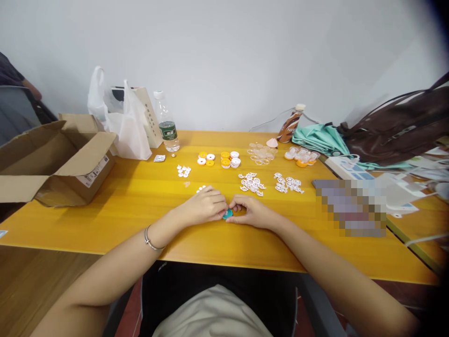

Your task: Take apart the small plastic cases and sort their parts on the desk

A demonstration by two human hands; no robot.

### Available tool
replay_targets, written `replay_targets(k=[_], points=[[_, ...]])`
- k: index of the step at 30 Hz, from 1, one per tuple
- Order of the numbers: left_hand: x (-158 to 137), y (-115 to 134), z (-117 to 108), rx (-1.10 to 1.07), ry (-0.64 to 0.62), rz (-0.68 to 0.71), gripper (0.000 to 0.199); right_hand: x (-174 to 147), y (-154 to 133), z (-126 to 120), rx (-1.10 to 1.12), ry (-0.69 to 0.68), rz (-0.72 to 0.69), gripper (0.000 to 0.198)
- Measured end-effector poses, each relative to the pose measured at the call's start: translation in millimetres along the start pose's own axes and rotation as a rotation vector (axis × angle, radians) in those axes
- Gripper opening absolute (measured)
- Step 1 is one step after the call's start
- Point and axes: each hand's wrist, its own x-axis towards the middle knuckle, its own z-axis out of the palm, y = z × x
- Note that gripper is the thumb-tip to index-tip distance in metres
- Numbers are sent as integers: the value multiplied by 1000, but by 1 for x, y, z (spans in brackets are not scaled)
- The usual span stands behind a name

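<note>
Between my two hands, close above the front half of the table, is a small teal round piece [228,214]; its exact kind is too small to make out. My left hand [206,205] is closed, its fingertips pressed to the piece's left side. From the right, my right hand [251,212] curls thumb and fingers around the piece. Just beyond my left hand lie small white discs [201,188], partly hidden by it. White openwork leaf-like pieces [251,183] lie in a heap beyond my right hand, with a second heap [288,183] farther right.
Farther back lie round white knobs [184,171], stacked yellow and white discs [230,159], clear rings [261,153] and clear-topped orange pieces [301,156]. An open cardboard box [70,164], plastic bag [128,126] and water bottle [168,126] stand left. A brown bag [403,126] sits right.
</note>
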Motion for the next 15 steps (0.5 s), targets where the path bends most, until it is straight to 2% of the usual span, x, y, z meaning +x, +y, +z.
replay_targets(k=[3, 5, 8, 12, 15], points=[[-1, -5, -4, -43, 4, -39, 22, 0, -1, 0, 1, 0, 16, 24], [-4, -14, -11, -84, 10, -113, 20, 0, -1, 0, 5, -2, 27, 24], [-16, -37, -23, -121, -14, -329, 13, -1, -2, 0, 3, -5, 23, 24], [-34, -68, -37, -120, -180, -677, 13, -2, -2, -1, -6, -7, 8, 23], [-42, -79, -38, -130, -283, -818, 18, -3, -1, 0, -15, -7, 0, 22]])
